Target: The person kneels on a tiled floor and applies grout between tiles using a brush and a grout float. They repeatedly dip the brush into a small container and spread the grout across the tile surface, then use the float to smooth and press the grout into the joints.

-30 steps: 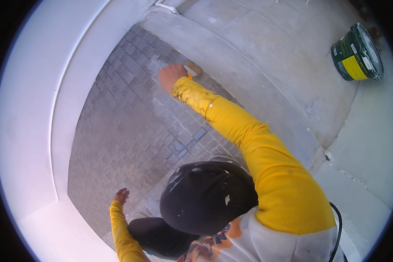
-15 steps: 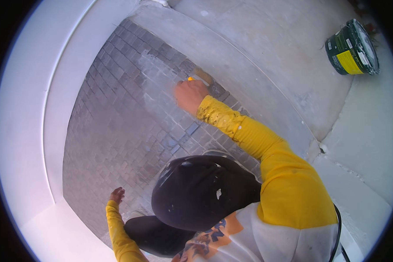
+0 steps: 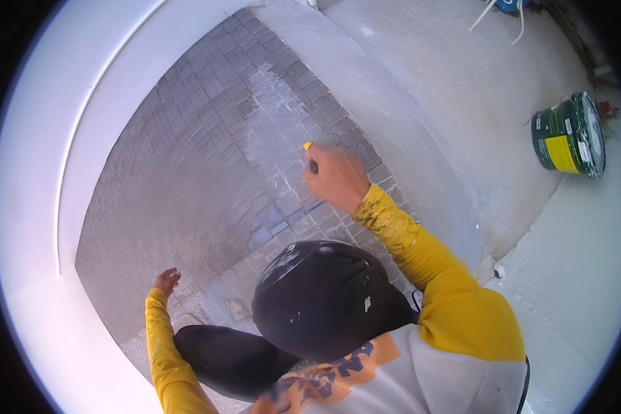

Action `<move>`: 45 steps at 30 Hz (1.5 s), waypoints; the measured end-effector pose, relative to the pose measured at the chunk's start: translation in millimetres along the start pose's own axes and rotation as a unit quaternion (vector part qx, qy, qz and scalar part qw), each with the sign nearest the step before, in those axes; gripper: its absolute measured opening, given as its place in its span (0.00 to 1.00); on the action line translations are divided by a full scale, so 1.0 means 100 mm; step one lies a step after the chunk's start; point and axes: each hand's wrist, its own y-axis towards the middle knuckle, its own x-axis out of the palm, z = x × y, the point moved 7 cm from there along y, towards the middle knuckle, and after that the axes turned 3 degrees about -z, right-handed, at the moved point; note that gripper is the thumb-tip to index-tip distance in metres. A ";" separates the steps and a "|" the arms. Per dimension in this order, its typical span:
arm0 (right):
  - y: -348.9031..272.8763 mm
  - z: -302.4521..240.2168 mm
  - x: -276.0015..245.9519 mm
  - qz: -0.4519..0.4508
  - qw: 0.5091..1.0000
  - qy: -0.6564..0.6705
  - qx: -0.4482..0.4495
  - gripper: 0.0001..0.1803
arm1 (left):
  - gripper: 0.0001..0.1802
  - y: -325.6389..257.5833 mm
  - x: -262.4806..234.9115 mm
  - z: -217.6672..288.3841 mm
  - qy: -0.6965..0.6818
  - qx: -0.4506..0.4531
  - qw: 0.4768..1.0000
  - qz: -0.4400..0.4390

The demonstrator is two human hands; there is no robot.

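Observation:
My right hand (image 3: 337, 177) is closed around a small tool with a yellow end (image 3: 308, 146) and a dark handle part (image 3: 314, 166). Most of that tool is hidden by my fingers, so its kind is unclear. The hand hangs over grey block paving (image 3: 186, 117), beside a pale smeared patch (image 3: 272, 103). At the lower left, my left hand (image 3: 167, 281) is held out over the paving near my left knee, with fingers slightly bent and apart and nothing visible in them.
A pale wall (image 3: 69, 159) curves along the left. Smooth grey concrete (image 3: 421, 103) borders the paving on the right. There a dark green bucket (image 3: 555, 141) with a yellow label stands. A blue object with white tubes (image 3: 514, 7) shows at the upper right. My dark-clad knees (image 3: 331, 303) are close below.
My right hand has moved down and right in the picture, away from the paving edge; a tan part beyond it no longer shows. My left hand has shifted slightly left and up. The view has turned.

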 end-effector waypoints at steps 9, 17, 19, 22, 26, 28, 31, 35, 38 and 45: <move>1.63 0.31 -0.07 0.064 0.975 0.206 -0.060 0.20 | 0.33 -0.22 -0.04 0.06 0.051 0.006 0.999 0.017; 2.93 0.31 0.66 -0.129 0.958 0.248 0.058 0.27 | 0.32 -0.25 -0.05 0.13 0.018 0.033 0.999 0.038; 3.04 0.18 0.50 -0.032 0.996 0.078 0.005 0.24 | 0.32 -0.24 -0.04 0.06 0.018 0.030 0.999 0.041; 3.09 -0.12 0.46 0.054 0.995 -0.079 -0.041 0.22 | 0.32 -0.20 -0.04 -0.05 0.034 0.024 0.998 0.047; 3.13 -0.43 0.71 -0.011 0.974 -0.203 -0.099 0.21 | 0.32 -0.14 -0.05 -0.09 0.070 0.018 0.996 0.050; 3.17 -0.36 0.72 -0.061 0.993 -0.076 -0.059 0.20 | 0.33 -0.12 -0.04 -0.08 0.028 0.031 0.998 0.044; 3.22 -0.16 0.56 -0.070 0.992 0.107 0.022 0.21 | 0.33 -0.11 -0.03 -0.16 -0.005 0.025 0.999 0.046; 3.25 -0.16 0.20 0.047 0.996 -0.064 -0.030 0.23 | 0.33 -0.05 -0.06 -0.25 0.081 0.036 0.994 0.062; 3.30 -0.09 0.18 -0.005 0.999 -0.045 0.012 0.25 | 0.33 0.02 -0.03 -0.33 0.056 0.028 0.996 0.060; 3.38 0.02 0.26 -0.093 0.993 -0.041 0.059 0.21 | 0.33 0.03 -0.02 -0.30 0.035 0.039 0.997 0.057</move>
